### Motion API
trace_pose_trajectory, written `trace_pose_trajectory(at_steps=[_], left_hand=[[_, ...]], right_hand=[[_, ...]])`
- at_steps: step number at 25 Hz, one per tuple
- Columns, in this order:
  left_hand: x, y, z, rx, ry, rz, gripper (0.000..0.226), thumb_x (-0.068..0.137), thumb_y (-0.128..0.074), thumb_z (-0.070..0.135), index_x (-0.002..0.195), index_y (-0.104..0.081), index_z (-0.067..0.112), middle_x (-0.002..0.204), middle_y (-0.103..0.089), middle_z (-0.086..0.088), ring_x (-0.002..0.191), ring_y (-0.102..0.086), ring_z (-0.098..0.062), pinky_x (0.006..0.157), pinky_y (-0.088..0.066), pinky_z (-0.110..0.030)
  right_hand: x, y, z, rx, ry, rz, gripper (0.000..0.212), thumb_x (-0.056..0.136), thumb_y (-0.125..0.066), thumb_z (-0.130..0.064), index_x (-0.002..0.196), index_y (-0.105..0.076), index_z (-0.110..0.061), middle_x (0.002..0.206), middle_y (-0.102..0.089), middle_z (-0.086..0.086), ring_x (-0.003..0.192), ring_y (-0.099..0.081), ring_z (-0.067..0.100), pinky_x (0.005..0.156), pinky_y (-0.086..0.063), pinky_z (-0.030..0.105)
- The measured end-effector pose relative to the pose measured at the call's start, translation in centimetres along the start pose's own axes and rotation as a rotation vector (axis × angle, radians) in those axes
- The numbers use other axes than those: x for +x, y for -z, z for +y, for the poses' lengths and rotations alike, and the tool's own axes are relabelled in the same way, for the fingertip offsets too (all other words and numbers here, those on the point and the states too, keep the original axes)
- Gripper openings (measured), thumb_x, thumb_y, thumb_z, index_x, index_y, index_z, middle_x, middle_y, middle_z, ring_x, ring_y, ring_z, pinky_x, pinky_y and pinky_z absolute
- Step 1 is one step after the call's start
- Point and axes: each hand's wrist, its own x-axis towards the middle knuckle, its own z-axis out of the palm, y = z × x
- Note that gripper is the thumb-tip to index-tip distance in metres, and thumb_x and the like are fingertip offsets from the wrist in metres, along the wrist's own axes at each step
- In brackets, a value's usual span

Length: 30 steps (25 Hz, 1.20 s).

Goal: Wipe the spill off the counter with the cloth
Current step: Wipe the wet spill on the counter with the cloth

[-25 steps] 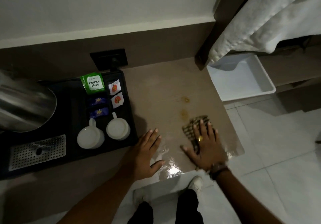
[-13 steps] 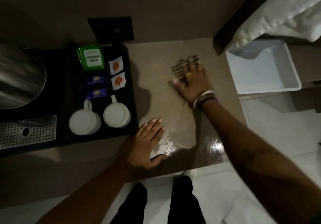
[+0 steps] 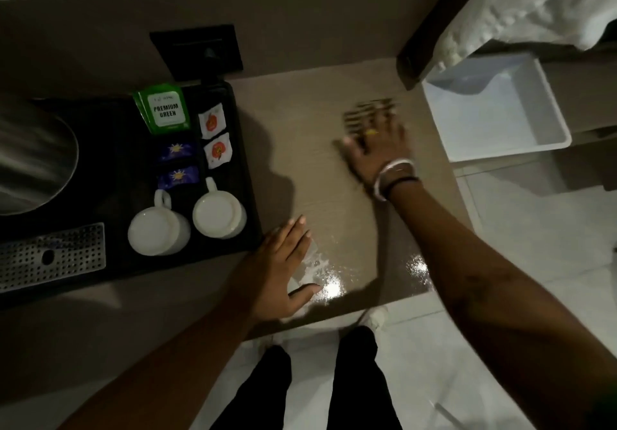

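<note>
My right hand (image 3: pixel 377 150) presses flat on a striped brown cloth (image 3: pixel 367 112) at the far middle of the beige counter (image 3: pixel 310 169); its fingers cover most of the cloth, and the hand is motion-blurred. My left hand (image 3: pixel 283 272) rests flat on the counter near the front edge, fingers spread, holding nothing. Wet glossy patches (image 3: pixel 329 282) shine beside it and under my right forearm. No brown drops of the spill show on the bare counter.
A black tray (image 3: pixel 247 162) at the left holds two white cups (image 3: pixel 157 232), tea packets (image 3: pixel 163 109) and a steel kettle (image 3: pixel 30 159). A white bin (image 3: pixel 494 112) stands off the counter's right edge beneath a hanging white towel (image 3: pixel 541 5). My legs stand below the front edge.
My right hand slid the cloth from the counter's front right toward the back, over the brown drops, which no longer show. My left hand stayed put.
</note>
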Motion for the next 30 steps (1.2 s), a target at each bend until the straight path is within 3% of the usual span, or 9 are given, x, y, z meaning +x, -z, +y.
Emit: trace_pose_trajectory(at_steps=[3,6,10,15,17,20,24,27,30], left_hand=[[-0.2,0.2,0.3,-0.014,-0.006,-0.008,0.089,0.094,-0.043,0.071,0.155,-0.037,0.007,0.168,-0.021,-0.011,0.155,-0.015,-0.028,0.122,-0.023,-0.046],[0.1,0.3,0.4,-0.003,0.0,-0.007,0.088,0.096,-0.039,0.07,0.156,-0.034,0.006,0.168,-0.022,-0.013,0.156,-0.014,-0.027,0.123,-0.02,-0.045],[-0.1,0.1,0.5,0.041,0.019,-0.033,0.09,0.096,-0.03,0.074,0.158,-0.029,0.008,0.169,-0.018,-0.011,0.156,-0.012,-0.025,0.124,-0.013,-0.039],[0.3,-0.1,0.0,-0.028,-0.005,-0.053,0.089,0.096,-0.044,0.068,0.16,-0.021,0.011,0.17,-0.012,-0.01,0.157,-0.005,-0.025,0.125,-0.011,-0.043],[0.1,-0.3,-0.2,-0.04,0.002,-0.053,0.09,0.095,-0.047,0.066,0.16,-0.023,0.01,0.17,-0.014,-0.011,0.157,-0.007,-0.026,0.125,-0.01,-0.043],[-0.1,0.5,0.2,0.005,-0.002,-0.069,0.093,0.092,-0.048,0.068,0.159,-0.025,0.006,0.169,-0.013,-0.012,0.156,-0.01,-0.028,0.124,-0.012,-0.043],[0.3,0.9,0.5,0.037,-0.002,-0.113,0.092,0.093,-0.044,0.068,0.158,-0.027,0.004,0.168,-0.012,-0.013,0.156,-0.01,-0.03,0.123,-0.011,-0.043],[0.4,0.6,0.0,0.055,-0.017,-0.092,0.09,0.097,-0.037,0.069,0.159,-0.023,0.005,0.168,-0.007,-0.012,0.156,-0.006,-0.028,0.124,-0.004,-0.04],[0.3,-0.3,-0.2,0.052,-0.005,-0.073,0.09,0.099,-0.034,0.072,0.16,-0.019,0.008,0.17,-0.007,-0.011,0.156,0.001,-0.022,0.123,0.008,-0.033]], right_hand=[[-11.2,-3.7,-2.9,-0.09,0.318,-0.07,0.078,0.094,-0.024,-0.074,0.161,-0.013,-0.034,0.17,-0.011,0.004,0.156,-0.007,0.033,0.122,-0.016,0.056],[-21.2,-3.8,3.7,-0.04,0.201,-0.119,0.075,0.094,-0.021,-0.072,0.159,-0.023,-0.034,0.169,-0.012,0.0,0.155,-0.014,0.033,0.117,-0.025,0.059],[-11.0,0.4,9.0,0.103,-0.245,-0.042,0.081,0.09,-0.008,-0.077,0.16,-0.012,-0.037,0.17,-0.001,-0.002,0.157,0.0,0.03,0.124,-0.008,0.056],[3.6,0.6,-2.2,0.113,-0.129,0.043,0.088,0.087,-0.009,-0.082,0.16,-0.016,-0.032,0.17,-0.007,0.002,0.157,0.0,0.031,0.126,-0.001,0.05],[0.6,-0.7,-6.0,0.084,0.039,0.004,0.083,0.091,-0.015,-0.078,0.159,-0.019,-0.032,0.17,-0.011,0.002,0.156,-0.004,0.032,0.125,-0.006,0.051],[-11.3,-2.6,-3.6,-0.001,0.278,-0.086,0.072,0.097,-0.014,-0.071,0.16,-0.016,-0.036,0.169,-0.013,0.0,0.156,-0.007,0.031,0.122,-0.02,0.055],[-16.9,-1.1,6.7,0.003,-0.05,-0.132,0.08,0.092,-0.009,-0.076,0.159,-0.02,-0.034,0.168,-0.01,-0.002,0.156,-0.011,0.031,0.122,-0.018,0.056],[-6.7,1.4,8.0,0.092,-0.279,0.014,0.084,0.088,-0.002,-0.082,0.159,-0.007,-0.037,0.17,0.0,-0.003,0.157,0.003,0.027,0.124,-0.008,0.055],[5.1,1.2,2.1,0.057,-0.193,0.067,0.09,0.088,-0.005,-0.083,0.161,-0.012,-0.032,0.17,-0.005,0.002,0.157,0.0,0.029,0.125,-0.003,0.05]])
